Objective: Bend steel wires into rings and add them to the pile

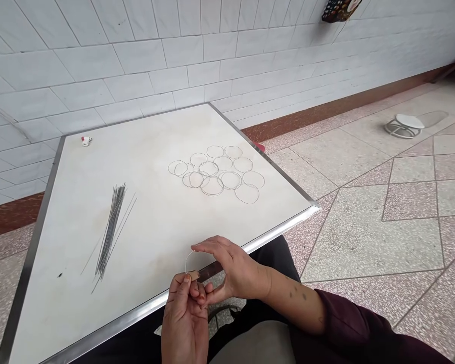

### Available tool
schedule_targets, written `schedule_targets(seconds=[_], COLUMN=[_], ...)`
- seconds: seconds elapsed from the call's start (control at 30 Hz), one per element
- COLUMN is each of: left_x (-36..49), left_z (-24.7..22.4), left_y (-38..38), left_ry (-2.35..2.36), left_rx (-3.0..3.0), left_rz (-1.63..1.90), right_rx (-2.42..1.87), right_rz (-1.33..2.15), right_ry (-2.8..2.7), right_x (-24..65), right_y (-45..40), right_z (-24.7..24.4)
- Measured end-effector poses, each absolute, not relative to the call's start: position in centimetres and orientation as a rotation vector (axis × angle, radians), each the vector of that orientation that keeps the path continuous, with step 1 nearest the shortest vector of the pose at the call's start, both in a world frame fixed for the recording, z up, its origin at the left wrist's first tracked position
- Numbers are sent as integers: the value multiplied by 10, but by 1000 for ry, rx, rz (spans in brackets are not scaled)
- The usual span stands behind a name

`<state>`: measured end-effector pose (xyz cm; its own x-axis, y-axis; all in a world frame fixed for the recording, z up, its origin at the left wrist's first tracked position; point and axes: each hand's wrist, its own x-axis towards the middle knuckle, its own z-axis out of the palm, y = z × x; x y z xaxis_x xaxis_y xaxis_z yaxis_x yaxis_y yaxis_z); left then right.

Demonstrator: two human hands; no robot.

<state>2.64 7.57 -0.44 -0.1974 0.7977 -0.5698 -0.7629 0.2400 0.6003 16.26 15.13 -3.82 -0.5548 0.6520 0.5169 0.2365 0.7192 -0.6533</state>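
A thin wire bent into a curve rises from the fingertips of my left hand, which pinches its lower end at the table's front edge. A small tan piece shows at those fingertips, and a dark brown strip lies behind them; I cannot tell what either is. My right hand arches around the loop, fingertips on the wire's top and thumb near the left fingers. Farther back on the table lie several wire rings, some overlapping. A bundle of straight wires lies at the left.
The white table has a metal rim and stands close to a tiled wall. A small white and red object sits near its back left corner. On the floor at the right stands a white stool.
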Motion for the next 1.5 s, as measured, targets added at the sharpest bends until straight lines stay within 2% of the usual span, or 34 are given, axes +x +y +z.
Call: schedule_targets(seconds=[0.3,1.0,1.5], left_x=[25,42,40], left_z=[-13,4,-3], left_y=[81,62,64], left_ry=[1131,1176,1108], left_rx=[-50,-14,119], left_rz=[1470,1316,1352], right_rx=[-696,-697,-814], right_rz=[948,914,1106], right_ry=[-2006,-1912,-1824], right_x=[166,171,177], right_y=[155,145,146], right_z=[-52,-41,-40])
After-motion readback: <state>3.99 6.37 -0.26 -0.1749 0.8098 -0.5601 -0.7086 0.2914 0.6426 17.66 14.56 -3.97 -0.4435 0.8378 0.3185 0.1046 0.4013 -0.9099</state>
